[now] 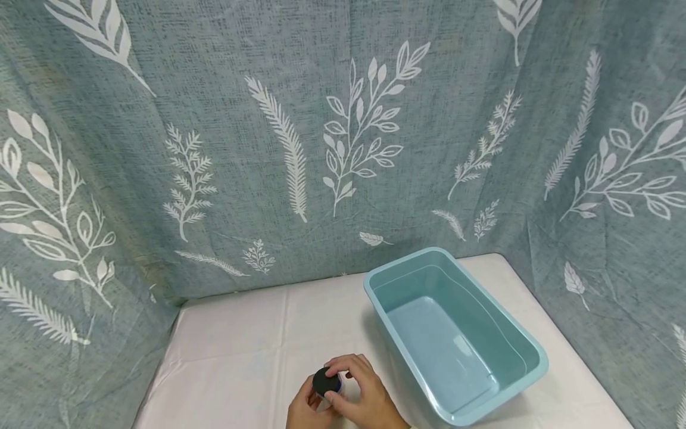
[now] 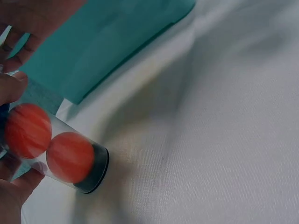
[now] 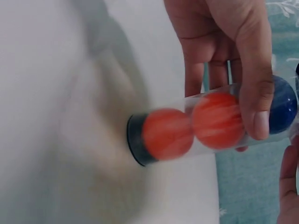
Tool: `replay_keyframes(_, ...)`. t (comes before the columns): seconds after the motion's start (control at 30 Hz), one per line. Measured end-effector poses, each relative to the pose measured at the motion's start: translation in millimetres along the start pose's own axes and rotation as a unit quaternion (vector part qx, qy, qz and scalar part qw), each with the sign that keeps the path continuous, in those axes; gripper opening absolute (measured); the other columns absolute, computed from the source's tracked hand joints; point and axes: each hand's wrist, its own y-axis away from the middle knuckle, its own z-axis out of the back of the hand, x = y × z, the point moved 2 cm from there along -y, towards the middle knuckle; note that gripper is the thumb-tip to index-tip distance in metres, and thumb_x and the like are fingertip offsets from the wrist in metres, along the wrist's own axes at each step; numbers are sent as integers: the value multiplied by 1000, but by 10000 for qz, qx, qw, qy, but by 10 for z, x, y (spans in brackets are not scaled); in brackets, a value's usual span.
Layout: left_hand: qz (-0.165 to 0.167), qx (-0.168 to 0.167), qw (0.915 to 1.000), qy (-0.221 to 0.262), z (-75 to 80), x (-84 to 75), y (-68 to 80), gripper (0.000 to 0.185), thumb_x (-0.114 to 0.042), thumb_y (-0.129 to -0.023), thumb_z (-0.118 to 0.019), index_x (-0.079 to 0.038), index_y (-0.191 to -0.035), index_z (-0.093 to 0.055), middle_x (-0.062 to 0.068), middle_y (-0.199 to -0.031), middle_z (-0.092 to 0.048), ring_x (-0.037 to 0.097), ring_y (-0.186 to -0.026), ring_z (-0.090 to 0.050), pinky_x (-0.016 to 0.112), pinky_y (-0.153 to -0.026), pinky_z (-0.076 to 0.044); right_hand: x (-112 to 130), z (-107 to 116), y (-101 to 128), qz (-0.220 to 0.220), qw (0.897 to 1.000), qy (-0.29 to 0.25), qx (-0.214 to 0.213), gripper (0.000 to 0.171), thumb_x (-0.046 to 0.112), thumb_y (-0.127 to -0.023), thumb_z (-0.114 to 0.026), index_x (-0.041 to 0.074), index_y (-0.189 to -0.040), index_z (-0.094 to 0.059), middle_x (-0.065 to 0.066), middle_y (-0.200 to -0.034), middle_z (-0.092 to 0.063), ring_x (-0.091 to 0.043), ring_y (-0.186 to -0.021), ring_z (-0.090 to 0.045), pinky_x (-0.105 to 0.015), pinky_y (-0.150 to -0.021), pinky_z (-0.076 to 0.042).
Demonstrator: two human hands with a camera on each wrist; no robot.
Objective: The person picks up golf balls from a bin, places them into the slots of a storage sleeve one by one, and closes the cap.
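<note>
Both hands are at a clear plastic tube [image 3: 191,123] that stands roughly upright, its black top cap [image 1: 326,382] facing up. Inside are two orange-red balls [image 3: 217,120] and a blue ball [image 3: 283,105] nearer the top. A black cap [image 3: 138,140] closes the lower end, close over the table. My left hand [image 1: 307,411] grips the tube's upper part from the left, thumb lying along its side. With thumb and fingers, my right hand [image 1: 371,398] pinches the top cap at its rim. The fingers partly hide the blue ball.
A light-blue plastic bin [image 1: 450,339] stands to the right of the hands, turned at an angle. White cloth [image 1: 230,357] covers the table. Blue-green curtains [image 1: 241,149] with white leaf prints rise behind it and at both sides.
</note>
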Motion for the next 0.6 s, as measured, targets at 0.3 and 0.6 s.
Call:
replay_keyframes(0.3,40,156,9999,-45,0,48,4,58,-12,-80,-86,2,-129,-59,27,-128,-62,47,-124,-56,48,-101,-50,-49,-30,77,-84,9999,-119,-30,29,13,-95,-74,18,-120,-61,0,-130,-59,-17,-115,-58,-34,-80,-57)
replay_keyframes(0.6,-622,-118,9973,-376,16,53,72,66,-4,-82,-81,-3,-140,-50,17,-135,-61,14,-124,-57,28,-101,-49,-59,-39,78,16,10000,-3,5,35,13,-94,-74,21,-124,-60,1,-132,-57,-16,-116,-59,-27,-86,-55)
